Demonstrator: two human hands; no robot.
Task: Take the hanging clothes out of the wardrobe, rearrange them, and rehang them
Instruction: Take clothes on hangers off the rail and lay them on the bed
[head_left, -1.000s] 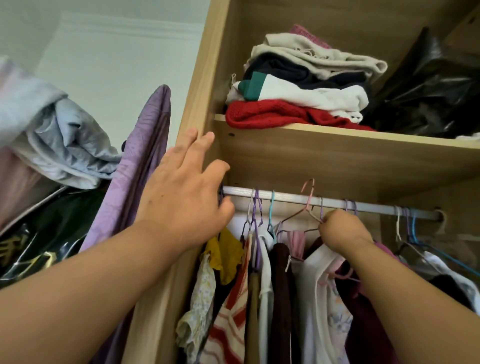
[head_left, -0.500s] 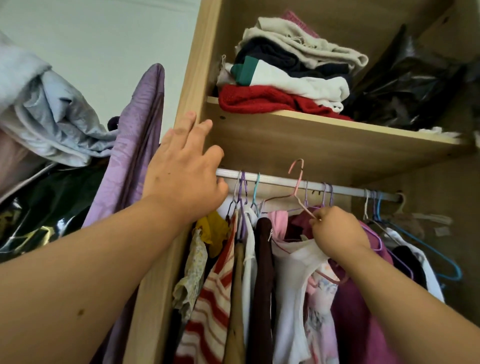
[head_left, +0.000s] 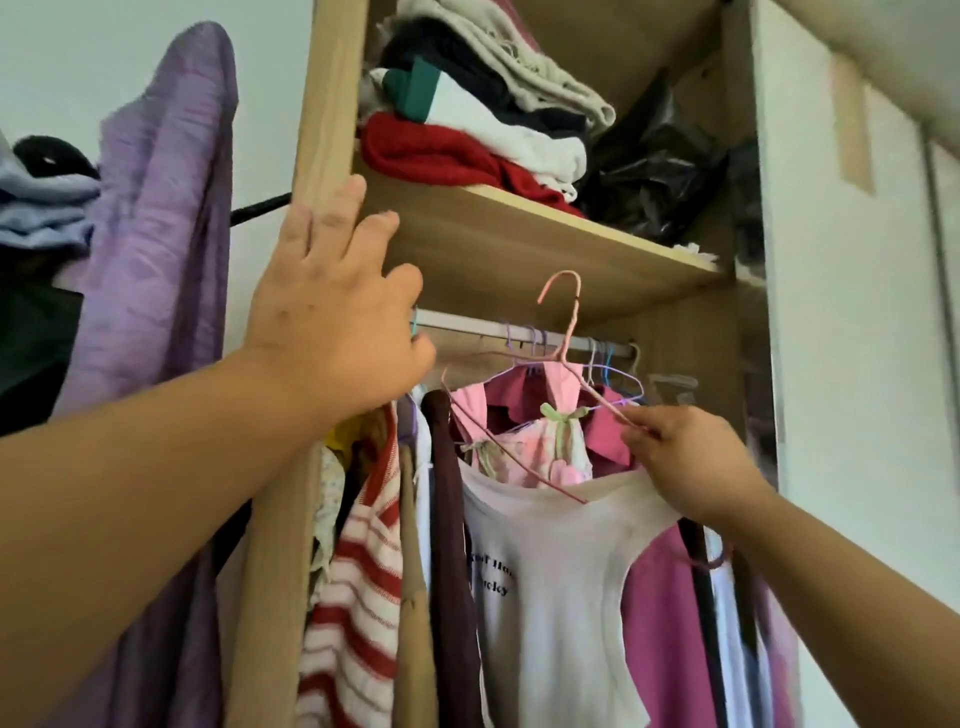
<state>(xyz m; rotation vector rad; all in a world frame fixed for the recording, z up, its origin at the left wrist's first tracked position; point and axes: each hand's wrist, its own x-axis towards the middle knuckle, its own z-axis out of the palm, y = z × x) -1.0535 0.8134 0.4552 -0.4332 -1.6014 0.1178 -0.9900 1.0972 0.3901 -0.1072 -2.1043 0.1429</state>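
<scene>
Left hand (head_left: 332, 317) is up at the near left corner of the wardrobe (head_left: 324, 104), fingers spread wide and flat: the forefinger lies along the side panel's front edge, the others reach onto the edge of the shelf (head_left: 519, 234), and the thumb sits just by the left end of the rail (head_left: 467, 326). Over on the right, the right hand (head_left: 691, 457) pinches the sloping arm of a pink hanger (head_left: 569, 332) between thumb and fingertips. The hanger is tilted, with its hook up above the rail and clear of it, in front of the shelf's underside. A pink floral garment (head_left: 556, 447) with little green bows hangs from it. A white top (head_left: 545, 571) with dark lettering drapes right under that hand, though from here I can't quite tell which hanger carries it. Other clothes hang on the rail: a red-and-white striped top (head_left: 358, 597) at the left, a dark maroon piece (head_left: 447, 519) beside the white one, and something magenta (head_left: 654, 623) to the right. On the shelf sit folded clothes (head_left: 467, 130), a red knit at the bottom, with a black bag (head_left: 654, 166) to their right. A purple garment (head_left: 161, 208) hangs outside the wardrobe on the left.
</scene>
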